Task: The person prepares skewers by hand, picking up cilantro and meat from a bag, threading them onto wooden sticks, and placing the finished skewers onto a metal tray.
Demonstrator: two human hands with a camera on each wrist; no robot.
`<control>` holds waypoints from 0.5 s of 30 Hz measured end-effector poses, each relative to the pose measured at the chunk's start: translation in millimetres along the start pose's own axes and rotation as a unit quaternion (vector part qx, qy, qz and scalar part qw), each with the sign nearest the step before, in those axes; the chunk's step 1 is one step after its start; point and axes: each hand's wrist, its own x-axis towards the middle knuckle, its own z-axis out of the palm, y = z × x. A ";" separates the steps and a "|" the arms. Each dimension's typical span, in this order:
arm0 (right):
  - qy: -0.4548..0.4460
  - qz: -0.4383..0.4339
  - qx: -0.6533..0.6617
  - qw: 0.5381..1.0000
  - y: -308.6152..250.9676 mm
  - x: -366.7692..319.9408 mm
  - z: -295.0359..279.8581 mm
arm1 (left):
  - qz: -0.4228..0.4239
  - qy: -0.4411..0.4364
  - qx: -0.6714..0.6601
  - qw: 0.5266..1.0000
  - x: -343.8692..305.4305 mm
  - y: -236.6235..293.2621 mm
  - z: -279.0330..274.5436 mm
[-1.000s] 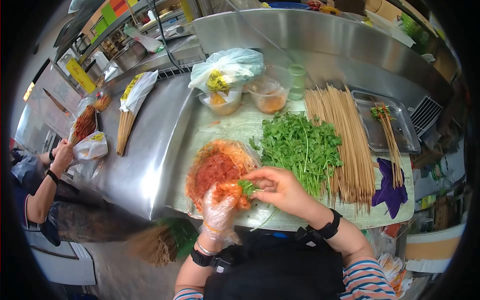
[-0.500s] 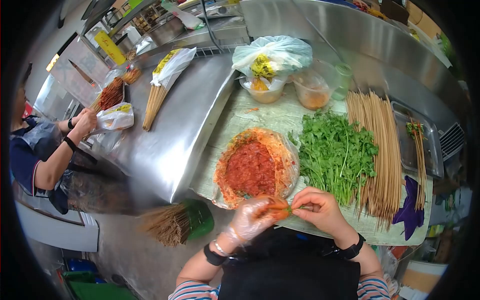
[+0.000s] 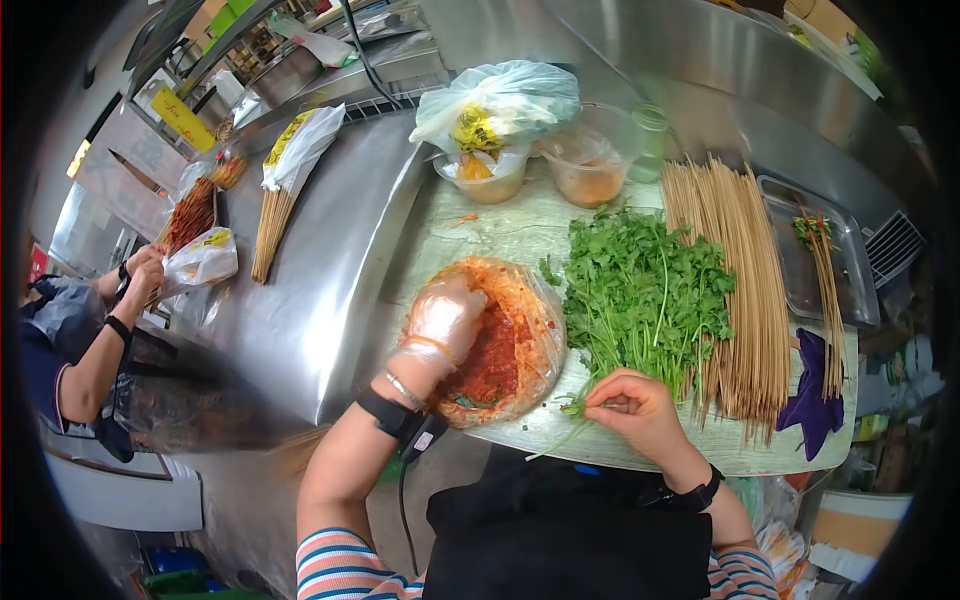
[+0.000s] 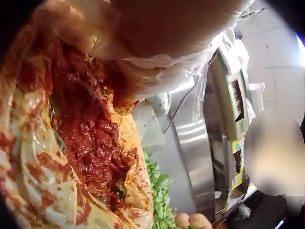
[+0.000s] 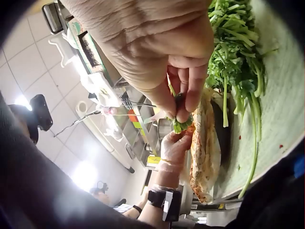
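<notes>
My left hand [image 3: 443,322], in a clear plastic glove with a rubber band at the wrist, reaches down into a bag-lined bowl [image 3: 545,325]. A wet, red, chunky mix [image 4: 90,133] fills the bowl. The fingertips are hidden in the bowl, so I cannot tell whether they grip any of it. Bare, my right hand [image 3: 638,410] pinches a small bunch of cilantro [image 5: 180,126] between thumb and fingers, close to the board's front edge. Just beyond that hand lies a big pile of cilantro [image 3: 640,290], leaves away from me and stems toward me.
Bamboo skewers [image 3: 735,290] lie right of the cilantro. A metal tray [image 3: 800,280] holds several filled skewers [image 3: 828,275]; a purple cloth [image 3: 812,400] lies below it. Two plastic tubs [image 3: 590,170] stand behind. Wrapped skewers [image 3: 290,195] rest on the steel counter; another person [image 3: 90,360] works at left.
The hands were together at the bowl's front, the gloved one touching the cilantro bunch. They have parted: the left went into the red mix, while the right keeps the bunch near the board edge.
</notes>
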 end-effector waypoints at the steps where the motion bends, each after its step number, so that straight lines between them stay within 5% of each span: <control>1: 0.002 -0.001 -0.001 1.000 0.6 -0.8 -2.4 | 0.004 -0.002 0.012 1.000 3.2 1.6 3.8; 8: 0.015 0.001 0.025 1.000 -0.6 -4.3 -7.1 | -0.117 0.126 -0.142 0.975 8.5 -8.3 12.6; 11: 0.018 -0.001 0.030 0.999 -1.5 -6.0 -8.0 | -0.278 0.095 -0.462 0.837 -5.9 -33.7 22.3; 14: 0.023 0.010 0.020 1.000 -3.1 -6.7 -6.3 | -0.191 0.086 -0.296 0.932 -23.5 -30.6 -10.8; 15: 0.018 0.009 0.030 0.999 -2.2 -7.2 -5.1 | -0.199 0.013 -0.088 0.976 -26.8 -14.6 -35.5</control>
